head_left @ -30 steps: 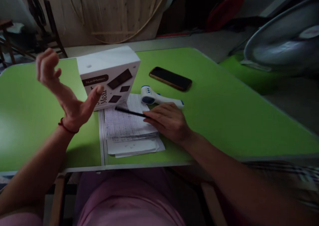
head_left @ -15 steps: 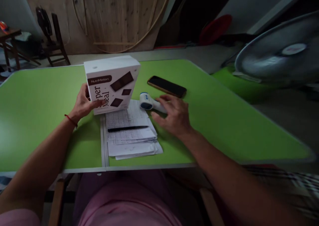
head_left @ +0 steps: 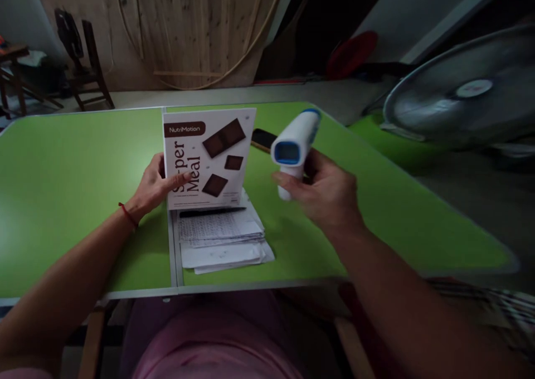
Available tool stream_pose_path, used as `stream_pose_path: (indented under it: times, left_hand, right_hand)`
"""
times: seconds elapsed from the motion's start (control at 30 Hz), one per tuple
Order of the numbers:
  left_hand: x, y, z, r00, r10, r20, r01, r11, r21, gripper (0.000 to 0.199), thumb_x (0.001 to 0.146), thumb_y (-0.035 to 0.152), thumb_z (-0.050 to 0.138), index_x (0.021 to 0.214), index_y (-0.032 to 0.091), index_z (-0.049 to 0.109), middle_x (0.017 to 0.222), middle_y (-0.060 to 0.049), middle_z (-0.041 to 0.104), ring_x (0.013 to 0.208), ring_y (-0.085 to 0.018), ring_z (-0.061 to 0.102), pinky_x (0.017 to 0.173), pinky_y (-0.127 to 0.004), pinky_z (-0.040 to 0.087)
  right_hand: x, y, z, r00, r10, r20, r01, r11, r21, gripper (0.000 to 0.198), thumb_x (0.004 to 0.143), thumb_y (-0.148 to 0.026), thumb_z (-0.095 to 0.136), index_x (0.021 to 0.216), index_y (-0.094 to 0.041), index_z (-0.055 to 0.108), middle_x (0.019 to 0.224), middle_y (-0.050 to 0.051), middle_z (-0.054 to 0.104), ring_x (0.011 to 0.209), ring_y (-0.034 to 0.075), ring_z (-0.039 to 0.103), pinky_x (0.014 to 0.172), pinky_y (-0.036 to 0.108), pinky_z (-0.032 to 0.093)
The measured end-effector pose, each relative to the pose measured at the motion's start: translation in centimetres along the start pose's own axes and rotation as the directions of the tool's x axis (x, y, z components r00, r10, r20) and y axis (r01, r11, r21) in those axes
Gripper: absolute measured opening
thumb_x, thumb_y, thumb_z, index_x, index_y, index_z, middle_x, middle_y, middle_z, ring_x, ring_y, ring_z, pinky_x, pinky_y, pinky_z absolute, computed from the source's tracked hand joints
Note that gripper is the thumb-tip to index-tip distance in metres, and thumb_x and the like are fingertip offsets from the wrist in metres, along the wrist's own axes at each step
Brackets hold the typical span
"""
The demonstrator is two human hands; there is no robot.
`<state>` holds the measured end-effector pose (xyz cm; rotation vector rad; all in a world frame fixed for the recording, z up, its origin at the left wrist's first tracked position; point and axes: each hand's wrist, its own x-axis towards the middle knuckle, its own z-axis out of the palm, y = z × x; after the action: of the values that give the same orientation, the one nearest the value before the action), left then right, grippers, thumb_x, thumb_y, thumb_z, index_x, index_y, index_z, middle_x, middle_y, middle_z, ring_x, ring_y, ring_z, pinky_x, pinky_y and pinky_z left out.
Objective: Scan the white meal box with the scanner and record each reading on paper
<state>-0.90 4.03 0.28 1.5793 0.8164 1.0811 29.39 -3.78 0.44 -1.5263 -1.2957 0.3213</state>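
Note:
My left hand (head_left: 156, 185) grips the left side of a white box (head_left: 225, 186) printed with brown bars and "NutriMotion", its thumb across the front. The box stands upright, its front turned toward me. My right hand (head_left: 324, 188) is closed round the handle of a white and blue infrared thermometer (head_left: 295, 142), raised above the table to the right of the box. The thermometer's small screen faces me. Below the box lie handwritten papers (head_left: 228, 251), with a black pen (head_left: 213, 212) across them, partly covered by the box.
A phone (head_left: 263, 140) lies behind the thermometer, partly hidden by it. The green folding table (head_left: 62, 200) has a metal seam left of the papers. A large fan (head_left: 451, 100) stands beyond the right edge, and a wooden chair (head_left: 86, 72) beyond the far left.
My right hand has taken hold of the thermometer and lifted it off the table. My left hand has moved the box rightward and turned its front squarely toward me.

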Motion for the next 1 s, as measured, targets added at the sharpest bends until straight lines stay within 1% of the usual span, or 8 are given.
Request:
stream_pose_path:
  times: [0.07,0.17,0.23,0.37,0.43,0.63,0.83,1.0]
  left_hand:
    - [-0.1,0.1,0.1,1.0,-0.023,0.001,0.023,1.0,0.017,0.074,0.074,0.06,0.087,0.122,0.015,0.056,0.125,-0.017,0.067,0.109,-0.034,0.068,0.089,-0.051,0.06]
    - [-0.3,0.1,0.3,0.999,-0.045,0.006,0.045,0.999,0.028,0.074,0.078,0.067,0.081,0.124,0.014,0.055,0.127,-0.018,0.067,0.11,-0.033,0.068,0.087,-0.049,0.06]
    - [-0.3,0.1,0.3,0.999,-0.042,0.004,0.041,0.998,0.041,0.073,0.08,0.068,0.079,0.123,0.014,0.055,0.127,-0.018,0.067,0.111,-0.033,0.067,0.087,-0.048,0.06]
    - [-0.3,0.1,0.4,0.999,-0.034,-0.007,0.034,0.998,0.046,0.071,0.078,0.068,0.08,0.119,0.015,0.056,0.123,-0.017,0.068,0.106,-0.031,0.068,0.086,-0.047,0.059]
    - [-0.3,0.1,0.6,0.999,-0.035,0.0,0.035,0.999,0.036,0.072,0.077,0.068,0.081,0.119,0.015,0.056,0.121,-0.016,0.069,0.104,-0.031,0.068,0.087,-0.048,0.059]
    - [-0.5,0.3,0.7,0.999,-0.053,-0.006,0.053,0.998,0.025,0.073,0.076,0.067,0.081,0.118,0.015,0.054,0.122,-0.017,0.069,0.108,-0.032,0.068,0.088,-0.049,0.059]
    - [-0.7,0.4,0.5,0.996,-0.09,0.015,0.09,0.996,0.014,0.072,0.074,0.068,0.082,0.115,0.016,0.054,0.127,-0.018,0.068,0.112,-0.034,0.067,0.091,-0.052,0.058]
    - [-0.6,0.6,0.6,0.999,-0.045,0.02,0.044,0.999,0.013,0.07,0.076,0.065,0.081,0.117,0.015,0.054,0.124,-0.017,0.068,0.111,-0.032,0.067,0.091,-0.047,0.059]
  right_hand:
    - [-1.0,-3.2,-0.1,0.987,0.087,0.136,-0.126,0.942,0.31,0.034,0.076,-0.048,0.078,0.1,-0.025,0.073,0.087,0.004,0.07,0.07,0.02,0.064,0.063,0.038,0.056]
    - [-2.5,-7.4,0.8,0.942,0.09,0.322,-0.276,0.754,0.596,0.033,0.072,-0.05,0.082,0.09,-0.026,0.07,0.076,0.0,0.062,0.059,0.014,0.054,0.052,0.03,0.047]
    - [-3.2,-9.2,2.0,0.901,0.045,0.432,-0.356,0.646,0.675,0.039,0.07,-0.054,0.082,0.093,-0.025,0.07,0.079,0.001,0.061,0.061,0.013,0.053,0.053,0.03,0.048]
    - [-3.6,-10.1,4.6,0.889,0.088,0.449,-0.425,0.523,0.738,0.045,0.068,-0.053,0.079,0.097,-0.021,0.068,0.082,0.002,0.058,0.061,0.012,0.051,0.051,0.028,0.044]
    - [-3.6,-9.9,5.4,0.886,0.13,0.445,-0.444,0.511,0.736,0.041,0.067,-0.049,0.078,0.095,-0.02,0.068,0.08,0.002,0.057,0.06,0.011,0.05,0.05,0.028,0.042]
    - [-4.0,-9.1,6.5,0.882,0.147,0.449,-0.444,0.581,0.683,0.043,0.069,-0.053,0.079,0.093,-0.019,0.068,0.08,0.003,0.059,0.061,0.012,0.05,0.049,0.028,0.042]
    - [-4.2,-9.0,7.1,0.874,0.159,0.46,-0.463,0.562,0.685,0.048,0.066,-0.057,0.082,0.091,-0.019,0.068,0.079,0.002,0.059,0.061,0.012,0.051,0.05,0.027,0.043]
    - [-4.1,-8.7,7.0,0.865,0.16,0.475,-0.477,0.555,0.682,0.052,0.066,-0.06,0.085,0.094,-0.019,0.069,0.081,0.002,0.061,0.063,0.012,0.054,0.051,0.027,0.047]
